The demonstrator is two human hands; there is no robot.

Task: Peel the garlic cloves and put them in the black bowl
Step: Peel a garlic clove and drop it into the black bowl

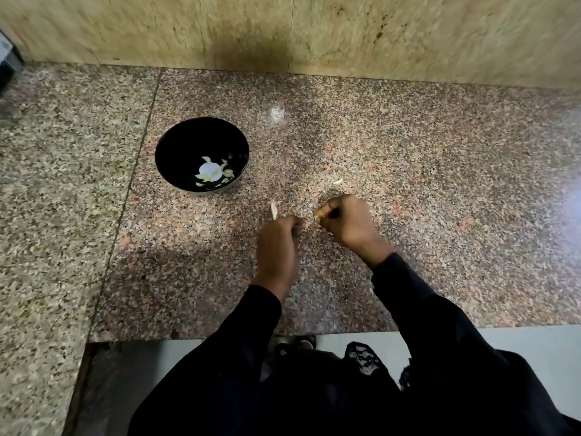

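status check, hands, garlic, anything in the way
Left hand pinching a peel strip, right hand curled on a clove. Bowl holds peeled garlic. One loose peel on the counter, path clear.

Both hands sit close together over the counter [408, 152]: left hand [278, 247] just left of the right hand [349, 221]. The bowl [176, 143] is further left and behind them, cloves [210, 173] in it. One scrap [338, 180] lies just behind the right hand.
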